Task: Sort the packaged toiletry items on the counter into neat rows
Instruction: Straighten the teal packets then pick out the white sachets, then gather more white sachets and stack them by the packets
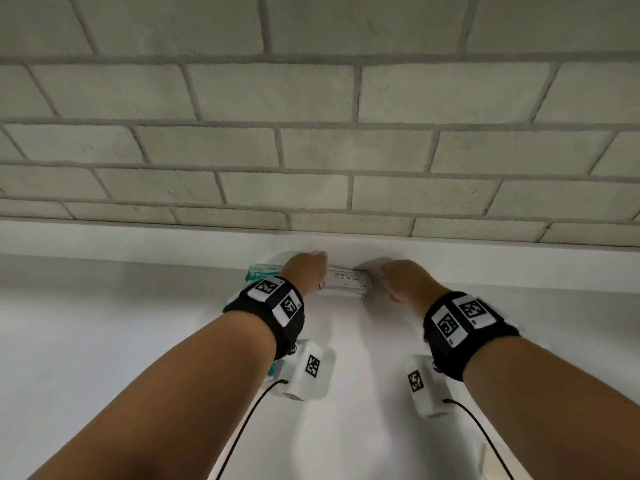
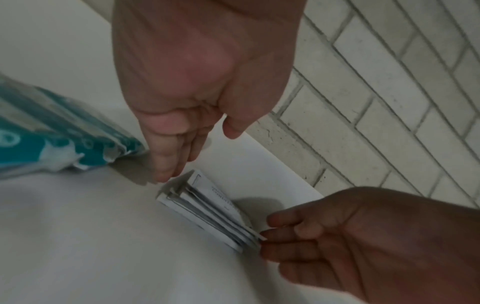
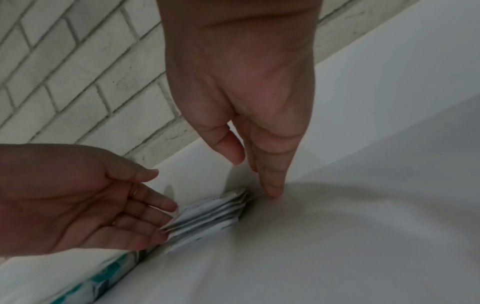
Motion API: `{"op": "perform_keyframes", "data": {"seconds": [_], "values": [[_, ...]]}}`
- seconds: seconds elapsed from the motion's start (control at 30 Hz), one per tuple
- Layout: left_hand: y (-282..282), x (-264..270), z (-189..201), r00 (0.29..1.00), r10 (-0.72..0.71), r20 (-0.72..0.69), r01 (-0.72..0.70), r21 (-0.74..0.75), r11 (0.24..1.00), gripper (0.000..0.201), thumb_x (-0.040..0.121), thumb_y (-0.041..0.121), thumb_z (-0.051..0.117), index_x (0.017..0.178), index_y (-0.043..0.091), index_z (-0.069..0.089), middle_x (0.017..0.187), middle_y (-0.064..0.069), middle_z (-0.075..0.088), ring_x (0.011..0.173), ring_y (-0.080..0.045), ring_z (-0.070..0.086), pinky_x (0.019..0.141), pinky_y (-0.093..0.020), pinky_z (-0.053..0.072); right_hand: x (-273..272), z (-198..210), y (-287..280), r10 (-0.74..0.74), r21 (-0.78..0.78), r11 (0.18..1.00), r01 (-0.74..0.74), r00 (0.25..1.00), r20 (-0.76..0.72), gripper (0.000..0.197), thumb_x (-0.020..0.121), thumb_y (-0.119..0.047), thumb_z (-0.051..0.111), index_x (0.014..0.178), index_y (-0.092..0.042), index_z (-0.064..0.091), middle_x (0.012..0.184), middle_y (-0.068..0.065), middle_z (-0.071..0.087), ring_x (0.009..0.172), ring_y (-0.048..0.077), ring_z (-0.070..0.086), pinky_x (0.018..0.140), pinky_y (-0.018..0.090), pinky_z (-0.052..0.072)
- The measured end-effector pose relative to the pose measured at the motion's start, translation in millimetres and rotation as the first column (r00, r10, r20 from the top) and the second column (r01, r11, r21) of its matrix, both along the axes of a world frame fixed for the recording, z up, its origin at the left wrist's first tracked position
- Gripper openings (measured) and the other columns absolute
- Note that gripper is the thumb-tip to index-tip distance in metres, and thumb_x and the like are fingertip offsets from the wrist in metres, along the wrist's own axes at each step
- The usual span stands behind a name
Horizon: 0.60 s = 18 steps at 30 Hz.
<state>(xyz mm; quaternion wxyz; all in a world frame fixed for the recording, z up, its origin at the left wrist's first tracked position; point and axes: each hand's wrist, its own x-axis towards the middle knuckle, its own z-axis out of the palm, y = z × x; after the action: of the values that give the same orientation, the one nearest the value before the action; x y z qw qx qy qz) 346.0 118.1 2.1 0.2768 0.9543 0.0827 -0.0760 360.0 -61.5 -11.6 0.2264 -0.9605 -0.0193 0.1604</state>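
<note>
A stack of several white conditioner sachets (image 1: 346, 283) stands on edge on the white counter (image 1: 104, 341), close to the back ledge. My left hand (image 1: 308, 268) has straight fingers (image 2: 163, 172) touching the stack's (image 2: 207, 209) left end. At the other end, my right hand (image 1: 398, 278) presses with straight fingertips (image 3: 271, 192). In the right wrist view the sachets (image 3: 207, 216) sit between the two hands. Neither hand curls round anything. A teal and white packet (image 1: 261, 271) lies just left of the stack, also seen as the teal packet (image 2: 52, 139) in the left wrist view.
A grey brick wall (image 1: 311, 150) rises behind a low white ledge (image 1: 138, 244) at the counter's back. A second bit of teal packaging (image 1: 272, 370) peeks out under my left wrist. White counter surface stretches to the left and right of the hands.
</note>
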Motion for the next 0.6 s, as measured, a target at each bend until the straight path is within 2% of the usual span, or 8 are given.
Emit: {"op": "perform_keyframes", "data": {"seconds": [0.07,0.17,0.23,0.3,0.37,0.43,0.5,0.6], "values": [[1.0,1.1,-5.1,0.993,0.088,-0.076,-0.104,-0.233,0.967,0.040,0.096,0.016,0.053,0.129,-0.003,0.044,0.128,-0.020,0.057,0.102,-0.025,0.060,0.078,-0.032,0.049,0.8,-6.8,2.9,-0.030,0.125,0.991,0.042,0.995,-0.094,0.039,0.098,-0.005,0.038,0.134,0.008,0.047,0.138,0.026,0.048,0.128,0.038,0.047,0.080,0.027,0.044],[-0.4,2.4,-11.9,0.957,0.213,-0.197,-0.287,-0.547,0.786,0.047,0.101,0.030,0.036,0.137,0.000,0.044,0.141,-0.021,0.047,0.104,-0.020,0.057,0.062,-0.023,0.044,-0.6,-9.1,11.5,-0.057,0.244,0.965,0.095,0.985,-0.161,0.039,0.098,-0.003,0.037,0.133,0.013,0.046,0.137,0.032,0.047,0.128,0.043,0.045,0.099,0.038,0.043],[0.6,3.5,-14.4,0.944,0.239,-0.228,-0.330,-0.614,0.717,0.047,0.101,0.029,0.035,0.138,0.002,0.043,0.144,-0.020,0.044,0.126,-0.030,0.051,0.061,-0.020,0.042,-3.1,-7.0,17.0,-0.083,0.325,0.935,0.141,0.979,-0.188,0.039,0.098,-0.003,0.037,0.133,0.014,0.045,0.137,0.032,0.046,0.128,0.043,0.045,0.102,0.038,0.041],[2.9,2.6,-15.0,0.947,0.226,-0.228,-0.321,-0.632,0.706,0.046,0.100,0.028,0.036,0.138,0.002,0.044,0.143,-0.020,0.046,0.122,-0.028,0.055,0.059,-0.018,0.042,-3.8,-7.4,17.1,-0.117,0.377,0.907,0.186,0.973,-0.199,0.040,0.098,-0.006,0.039,0.133,0.012,0.046,0.135,0.029,0.049,0.127,0.040,0.048,0.102,0.038,0.042],[6.5,1.7,-17.4,0.949,0.215,-0.228,-0.313,-0.644,0.698,0.047,0.099,0.029,0.037,0.136,0.001,0.046,0.141,-0.022,0.047,0.098,-0.016,0.063,0.057,-0.018,0.041,-3.9,-9.7,16.3,-0.162,0.403,0.884,0.236,0.964,-0.209,0.040,0.098,-0.007,0.039,0.134,0.011,0.045,0.114,0.018,0.059,0.114,0.033,0.053,0.102,0.040,0.042],[8.3,1.7,-20.4,0.949,0.221,-0.225,-0.315,-0.654,0.687,0.046,0.099,0.028,0.037,0.135,0.001,0.046,0.141,-0.022,0.048,0.110,-0.022,0.062,0.056,-0.017,0.041,-4.7,-10.5,17.9,-0.200,0.422,0.863,0.279,0.954,-0.224,0.041,0.098,-0.007,0.038,0.134,0.011,0.044,0.086,0.003,0.050,0.101,0.021,0.045,0.103,0.041,0.041],[9.4,4.5,-25.6,0.947,0.235,-0.221,-0.322,-0.657,0.682,0.046,0.099,0.027,0.037,0.137,0.002,0.045,0.142,-0.019,0.046,0.127,-0.031,0.051,0.050,-0.012,0.042,-5.3,-10.0,21.4,-0.164,0.392,0.888,0.239,0.963,-0.214,0.041,0.098,-0.006,0.037,0.134,0.011,0.045,0.095,0.009,0.046,0.100,0.019,0.039,0.108,0.045,0.040],[11.5,8.3,-29.3,0.946,0.237,-0.221,-0.324,-0.646,0.692,0.046,0.099,0.027,0.036,0.139,0.004,0.042,0.145,-0.017,0.045,0.121,-0.023,0.053,0.051,-0.012,0.043,-9.0,-5.5,24.4,-0.112,0.342,0.924,0.172,0.976,-0.189,0.039,0.098,-0.005,0.035,0.133,0.011,0.046,0.106,0.013,0.040,0.099,0.021,0.038,0.107,0.046,0.039]]}}
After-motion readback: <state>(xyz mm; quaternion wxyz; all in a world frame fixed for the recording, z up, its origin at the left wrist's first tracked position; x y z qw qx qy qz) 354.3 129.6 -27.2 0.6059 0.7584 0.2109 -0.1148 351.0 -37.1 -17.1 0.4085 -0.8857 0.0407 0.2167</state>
